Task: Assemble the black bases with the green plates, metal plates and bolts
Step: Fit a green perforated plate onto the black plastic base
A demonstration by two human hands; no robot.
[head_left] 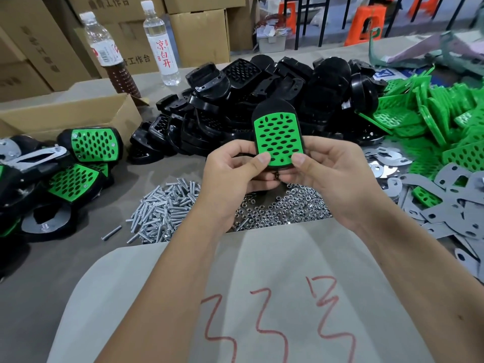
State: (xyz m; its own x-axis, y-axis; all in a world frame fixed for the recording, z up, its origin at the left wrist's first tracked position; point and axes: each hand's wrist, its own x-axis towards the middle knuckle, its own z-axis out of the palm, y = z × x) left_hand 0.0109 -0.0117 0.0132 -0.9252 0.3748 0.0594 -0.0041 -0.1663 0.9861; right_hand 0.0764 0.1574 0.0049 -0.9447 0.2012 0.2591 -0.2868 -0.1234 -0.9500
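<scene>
Hands first: your left hand (230,169) and right hand (327,171) hold one black base (275,107) between them, raised over the table (65,258). One green plate (278,138) sits on its face. Each thumb presses a near corner of that plate, and the curled fingers wrap behind the base. Neither hand holds anything else that you can see.

The base's long axis runs away from you, rounded end far and square end at your thumbs. A small hole shows in the plate between the two thumbs. It looks empty, so a bolt probably goes there next.

Just below your hands lie the loose bolts (162,208), nearer your left hand. The small nuts (282,208) lie nearer your right. Both heaps are too many to count. I judge the left hand has the shorter reach for a bolt while the right keeps hold of the base.

Grey metal plates (458,208) spread at your right, also beyond counting. At your left sit finished assemblies (91,144); about three green faces show clearly and more are partly hidden.

Farther off, spare black bases (262,82) make one big pile, with loose green plates (432,111) heaped to its right. Two bottles (161,43) stand at the far left.
</scene>
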